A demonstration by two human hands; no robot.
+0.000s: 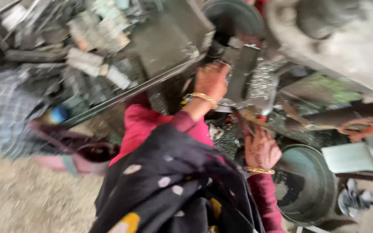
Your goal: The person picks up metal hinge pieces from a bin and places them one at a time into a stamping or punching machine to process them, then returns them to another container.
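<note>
At machine, left hand (212, 80) blurred, fingers hidden

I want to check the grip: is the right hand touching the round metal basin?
Apart. The head view shows the right hand raised beside the basin, its fingers up at the machine, with dark space between hand and rim.

Blurred: I cannot sort the heap of grey metal pieces (87, 39) at upper left into single items. Hidden: fingertips of my left hand (211, 80) vanish behind the dark machine part (238, 69); what my right hand (260, 151) grips is smeared. Cut off: the round metal basin (316, 185) at the bottom edge, the pale drum (346, 39) at the top.
</note>
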